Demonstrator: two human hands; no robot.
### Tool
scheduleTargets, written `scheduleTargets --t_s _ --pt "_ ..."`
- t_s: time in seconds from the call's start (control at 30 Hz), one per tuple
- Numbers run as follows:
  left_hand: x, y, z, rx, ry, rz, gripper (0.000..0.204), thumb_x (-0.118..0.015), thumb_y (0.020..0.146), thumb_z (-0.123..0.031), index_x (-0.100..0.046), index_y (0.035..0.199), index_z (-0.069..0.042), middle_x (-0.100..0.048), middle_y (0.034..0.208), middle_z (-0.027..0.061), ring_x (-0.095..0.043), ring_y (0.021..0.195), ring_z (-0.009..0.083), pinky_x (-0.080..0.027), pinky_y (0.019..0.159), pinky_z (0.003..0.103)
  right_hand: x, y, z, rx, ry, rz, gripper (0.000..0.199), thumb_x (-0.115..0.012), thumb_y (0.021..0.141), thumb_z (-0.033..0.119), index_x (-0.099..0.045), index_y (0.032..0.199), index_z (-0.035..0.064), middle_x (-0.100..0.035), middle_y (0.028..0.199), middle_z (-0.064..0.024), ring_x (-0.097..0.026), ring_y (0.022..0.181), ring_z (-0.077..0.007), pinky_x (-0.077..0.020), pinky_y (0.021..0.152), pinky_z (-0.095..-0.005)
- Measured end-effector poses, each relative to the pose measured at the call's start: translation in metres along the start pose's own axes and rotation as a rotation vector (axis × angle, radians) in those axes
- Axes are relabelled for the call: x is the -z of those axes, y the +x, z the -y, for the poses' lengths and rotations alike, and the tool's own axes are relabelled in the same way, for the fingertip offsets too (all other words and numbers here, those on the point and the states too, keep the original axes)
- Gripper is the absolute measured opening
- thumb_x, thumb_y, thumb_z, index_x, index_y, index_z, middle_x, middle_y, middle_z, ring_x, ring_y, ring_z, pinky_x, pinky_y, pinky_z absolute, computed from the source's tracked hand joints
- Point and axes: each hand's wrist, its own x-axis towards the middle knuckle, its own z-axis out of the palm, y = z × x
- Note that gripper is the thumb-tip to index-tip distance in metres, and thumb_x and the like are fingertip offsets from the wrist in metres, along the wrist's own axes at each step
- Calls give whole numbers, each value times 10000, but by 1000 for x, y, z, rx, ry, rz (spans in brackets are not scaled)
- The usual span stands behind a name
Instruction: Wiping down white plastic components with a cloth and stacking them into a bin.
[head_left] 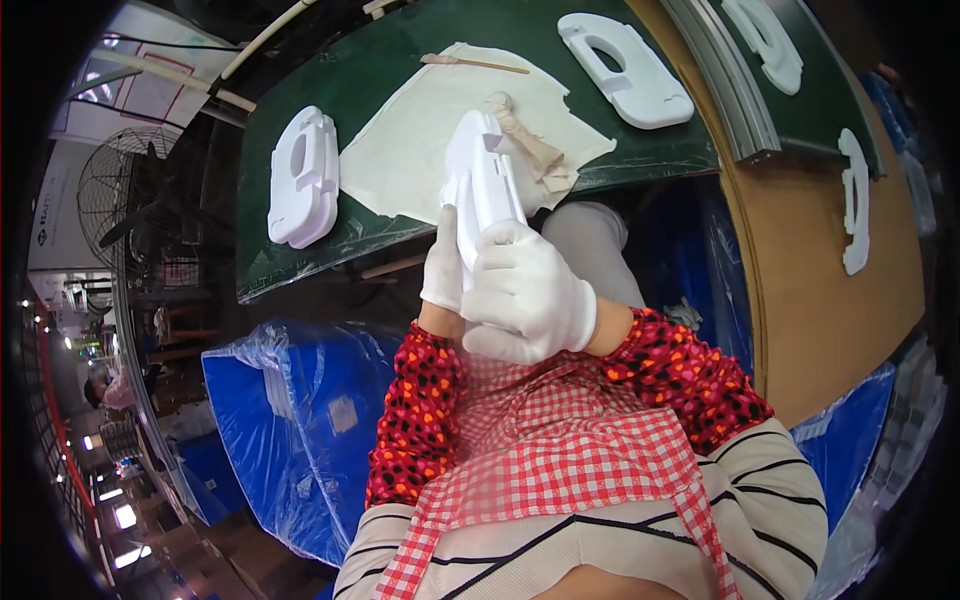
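Both my hands wear white gloves and hold a long white moulded plastic part [470,160] up over the near edge of the green table. My left hand [443,268] grips its lower left side, thumb laid along it and the other fingers mostly hidden behind. My right hand [528,293] is closed around the lower right end, fingers curled. Beyond the part, a cream cloth [400,155] lies spread on the table. On the cloth are a crumpled beige rag [535,145] and a thin wooden stick with a pinkish wrapped end [478,64].
Similar white parts lie left [303,180] and far right [628,72] on the green table [375,85]. More rest on a conveyor [765,42] and a cardboard sheet [810,300] at right. A plastic-covered blue bin [290,430] and a black fan [150,205] stand left.
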Motion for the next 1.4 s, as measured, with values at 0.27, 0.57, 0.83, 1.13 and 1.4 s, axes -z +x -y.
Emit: scheduleTargets --t_s 0.27,0.57,0.83,1.13,1.4 --pt "6 4 0 290 -76 -91 582 -327 982 -486 -442 1329 -33 -572 1193 190 -593 1045 310 -490 917 410 -1 6 0 167 91 16 303 -634 765 330 -512 626 89 -446 587 -48 -484 558 -238 -411 660 -354" --pt "32 12 23 360 212 -163 538 -257 1008 -434 -500 1255 -21 -621 1060 156 -633 941 228 -514 838 358 -5 12 1 157 58 94 243 -671 730 221 -504 620 83 -471 604 -50 -487 553 -234 -398 574 -333" --pt "45 28 93 -336 -537 -475 465 -353 999 -328 -449 1308 6 -613 1151 101 -607 983 134 -487 838 271 -24 10 -8 172 26 101 308 -655 771 258 -487 576 88 -485 608 -65 -502 566 -242 -411 585 -340" --pt "39 30 2 227 -226 -393 576 -402 974 -436 -467 1300 35 -605 1160 138 -612 1014 225 -500 865 343 55 35 -26 -743 141 -421 233 -447 934 159 -579 829 -1 -608 742 -56 -550 701 -67 -412 608 -230" --pt "160 119 4 69 1029 -516 720 -409 912 -560 -564 1158 99 -603 1114 287 -571 1070 377 -440 897 401 -4 -9 -142 -941 -697 221 309 -516 874 303 -597 1053 65 -630 1072 -152 -607 1030 -271 -491 817 -397"
